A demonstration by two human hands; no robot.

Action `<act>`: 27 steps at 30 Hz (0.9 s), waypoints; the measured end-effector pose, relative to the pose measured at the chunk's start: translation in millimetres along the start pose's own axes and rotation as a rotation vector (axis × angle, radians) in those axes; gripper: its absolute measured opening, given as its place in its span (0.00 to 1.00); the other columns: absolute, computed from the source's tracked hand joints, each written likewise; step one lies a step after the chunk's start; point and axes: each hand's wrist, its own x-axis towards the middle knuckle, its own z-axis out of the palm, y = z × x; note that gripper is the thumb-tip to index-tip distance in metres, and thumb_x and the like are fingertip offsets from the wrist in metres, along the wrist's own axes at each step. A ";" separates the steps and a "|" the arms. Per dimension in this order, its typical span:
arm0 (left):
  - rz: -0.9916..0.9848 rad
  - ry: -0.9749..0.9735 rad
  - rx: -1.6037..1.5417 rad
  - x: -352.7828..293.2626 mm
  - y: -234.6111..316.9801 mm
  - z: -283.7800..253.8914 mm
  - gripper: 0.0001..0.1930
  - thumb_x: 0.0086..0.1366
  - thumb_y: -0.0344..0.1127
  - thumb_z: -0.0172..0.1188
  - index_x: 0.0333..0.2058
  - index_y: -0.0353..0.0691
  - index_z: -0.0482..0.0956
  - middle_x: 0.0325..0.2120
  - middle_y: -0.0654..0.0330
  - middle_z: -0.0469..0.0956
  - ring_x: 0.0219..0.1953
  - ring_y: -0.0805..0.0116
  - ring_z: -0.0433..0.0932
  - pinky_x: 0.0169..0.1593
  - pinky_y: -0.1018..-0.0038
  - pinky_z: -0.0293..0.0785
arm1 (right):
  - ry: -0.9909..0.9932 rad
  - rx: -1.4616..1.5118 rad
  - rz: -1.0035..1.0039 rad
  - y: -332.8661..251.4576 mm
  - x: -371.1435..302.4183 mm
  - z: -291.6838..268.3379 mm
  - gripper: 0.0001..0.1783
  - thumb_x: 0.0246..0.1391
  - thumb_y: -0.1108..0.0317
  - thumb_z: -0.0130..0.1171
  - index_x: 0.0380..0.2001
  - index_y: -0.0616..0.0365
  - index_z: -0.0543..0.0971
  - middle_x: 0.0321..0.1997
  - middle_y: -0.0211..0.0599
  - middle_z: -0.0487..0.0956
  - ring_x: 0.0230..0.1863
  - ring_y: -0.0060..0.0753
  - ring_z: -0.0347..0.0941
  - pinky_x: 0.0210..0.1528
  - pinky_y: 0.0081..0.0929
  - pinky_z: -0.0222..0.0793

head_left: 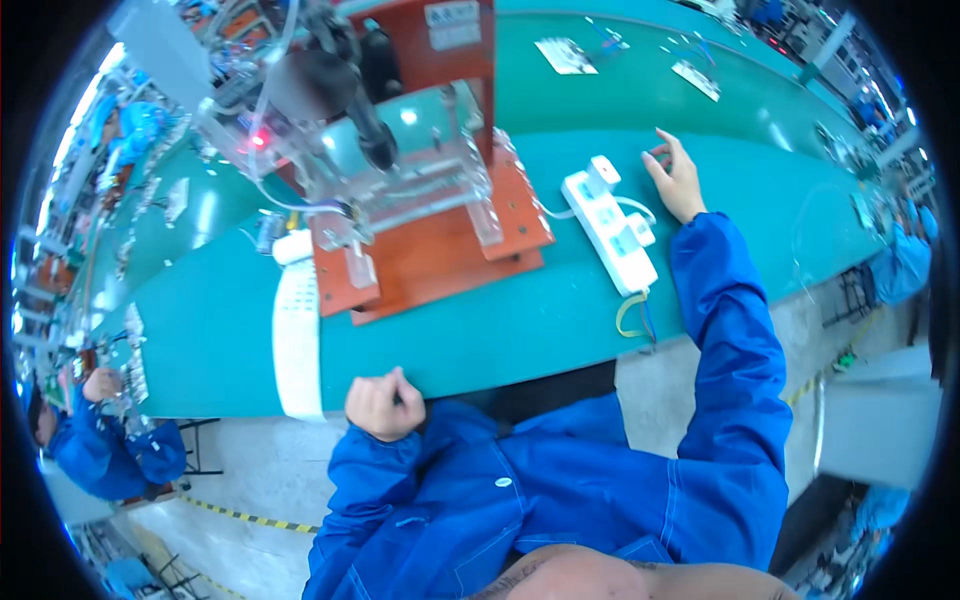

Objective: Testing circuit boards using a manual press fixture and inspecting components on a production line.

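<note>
Curled into a loose fist, my left hand (385,405) is at the front edge of the green table, with nothing visible in it. A white strip of labels (298,345) runs from a small roll and hangs over the edge to the left of that hand. My right hand (677,180) is over the table farther away, thumb and forefinger apart, holding nothing. Just left of it lies a white power strip (607,228) with plugs in it. Loose yellow-green and blue wires (632,315) stick out of its near end.
A machine on an orange-brown base (430,285) with clear plastic guards stands at the middle left, a red light glowing on it. Small white boards (566,56) lie on the far green surface. Another person in blue (100,445) works at the far left.
</note>
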 end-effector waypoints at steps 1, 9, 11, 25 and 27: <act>0.012 -0.035 0.027 -4.2 0.1 -2.5 0.07 0.53 0.20 0.59 0.31 0.36 0.80 0.21 0.53 0.76 0.19 0.54 0.71 0.24 0.65 0.66 | -0.003 -0.112 -0.033 0.8 11.4 7.0 0.29 0.61 0.65 0.64 0.64 0.55 0.71 0.41 0.34 0.79 0.33 0.22 0.70 0.38 0.24 0.71; 0.010 -0.132 0.090 6.1 -4.3 -17.0 0.08 0.50 0.22 0.59 0.31 0.34 0.77 0.25 0.52 0.79 0.20 0.55 0.75 0.24 0.66 0.70 | -0.117 -0.577 -0.007 28.9 122.2 93.1 0.34 0.59 0.60 0.60 0.68 0.48 0.66 0.62 0.44 0.74 0.61 0.52 0.71 0.60 0.47 0.70; -0.029 -0.174 0.135 2.3 0.8 -22.1 0.08 0.49 0.22 0.58 0.31 0.35 0.77 0.26 0.52 0.79 0.21 0.55 0.75 0.25 0.66 0.71 | -0.134 -0.628 -0.039 31.5 146.8 110.7 0.35 0.58 0.62 0.60 0.69 0.48 0.66 0.65 0.41 0.72 0.64 0.50 0.69 0.62 0.48 0.69; -0.089 -0.137 0.143 8.1 16.1 -10.0 0.11 0.48 0.20 0.52 0.32 0.34 0.76 0.28 0.48 0.80 0.25 0.50 0.78 0.32 0.64 0.76 | -0.153 -0.686 -0.196 73.0 213.4 124.6 0.41 0.49 0.71 0.53 0.71 0.47 0.64 0.56 0.39 0.76 0.61 0.46 0.69 0.60 0.54 0.65; -0.098 -0.114 0.147 12.7 17.8 -9.5 0.12 0.45 0.20 0.52 0.31 0.34 0.77 0.28 0.49 0.81 0.24 0.52 0.78 0.30 0.66 0.75 | -0.075 -0.717 -0.243 66.5 202.0 120.1 0.38 0.48 0.73 0.53 0.67 0.46 0.69 0.49 0.39 0.77 0.55 0.48 0.71 0.54 0.52 0.68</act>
